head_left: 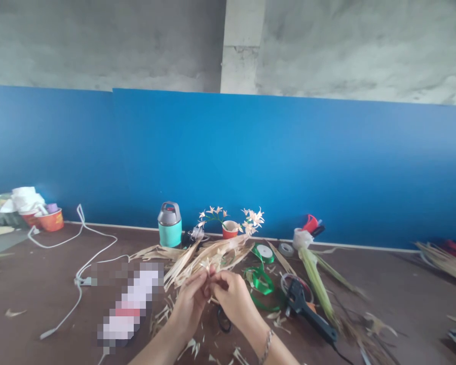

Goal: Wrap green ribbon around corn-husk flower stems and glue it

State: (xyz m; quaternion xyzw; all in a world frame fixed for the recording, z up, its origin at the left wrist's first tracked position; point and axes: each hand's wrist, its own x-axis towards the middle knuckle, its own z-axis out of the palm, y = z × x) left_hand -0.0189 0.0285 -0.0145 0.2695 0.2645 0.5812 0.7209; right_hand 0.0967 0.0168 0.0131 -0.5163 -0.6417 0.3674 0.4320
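Observation:
My left hand (188, 301) and my right hand (231, 296) meet at the middle of the table, fingertips pinched together. Between them is a small pale husk flower (206, 264), its petals pointing up; its lower end is hidden by my fingers. Just beyond lies a pile of dried corn husks (197, 261). Behind the pile, sprays of similar finished flowers (254, 218) stand in and around a red paper cup (230, 232). To the right of my hands, green ribbon (262, 281) trails in loops from its spool (264, 252).
A black glue gun (307, 309) lies right, beside a green corn husk bundle (317, 284). Tape rolls (286, 249) sit behind it. A teal flask (170, 228) stands near the blue partition (228, 162). Left are a blurred-out item (133, 304), white cables (76, 263) and an orange cup (51, 221).

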